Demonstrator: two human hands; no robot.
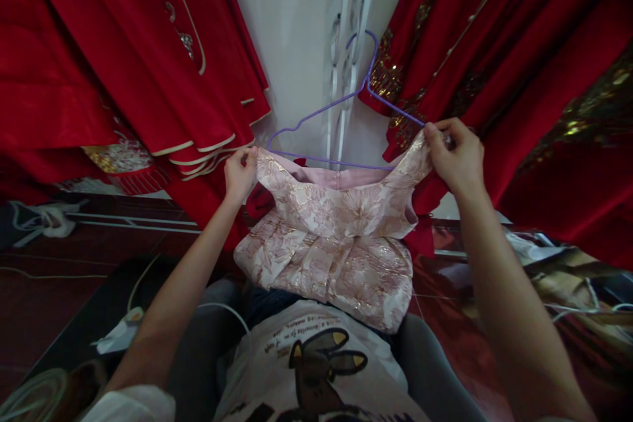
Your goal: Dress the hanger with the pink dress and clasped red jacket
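Note:
Between my two hands hangs a pink floral dress with gold glints, sleeveless and wide at the neck, its pleated skirt over my lap. A purple hanger sits at its neckline, hook upward; its right end meets the dress's right shoulder strap, and its left end is near the other strap. My left hand pinches the left shoulder strap. My right hand is closed around the right strap and the hanger's end there. The inside of the dress shows pale pink behind the neckline.
Red garments with cream edging hang on the left, and more red cloth with gold decoration on the right. A white panel with a metal frame stands between them. Bundled items lie low on the right; a pale cord crosses the left.

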